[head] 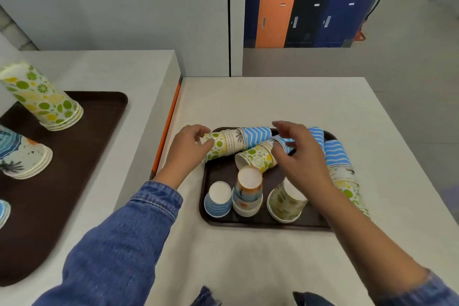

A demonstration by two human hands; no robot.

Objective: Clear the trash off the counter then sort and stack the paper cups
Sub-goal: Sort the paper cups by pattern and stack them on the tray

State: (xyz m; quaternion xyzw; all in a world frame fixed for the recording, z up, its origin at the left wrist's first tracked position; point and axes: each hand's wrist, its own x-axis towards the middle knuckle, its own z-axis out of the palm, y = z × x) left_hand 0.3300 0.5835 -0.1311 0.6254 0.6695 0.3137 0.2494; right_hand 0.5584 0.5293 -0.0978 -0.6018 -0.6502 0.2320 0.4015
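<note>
Two sorted stacks stood on the left tray (94, 131); many cups remained.
Left hand (188, 146) gripped a lying citrus stack (218, 146); right hand (298, 156) hovered open.

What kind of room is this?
Probably a workplace or school break area: coloured lockers line the far wall, and pale counters hold brown serving trays of patterned paper cups.

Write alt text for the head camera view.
Two bare hands work over a dark tray of jumbled paper cups: the left hand grips a lying citrus-print stack, the right hand reaches into blue striped cups. A second tray to the left holds sorted upside-down stacks.
</note>
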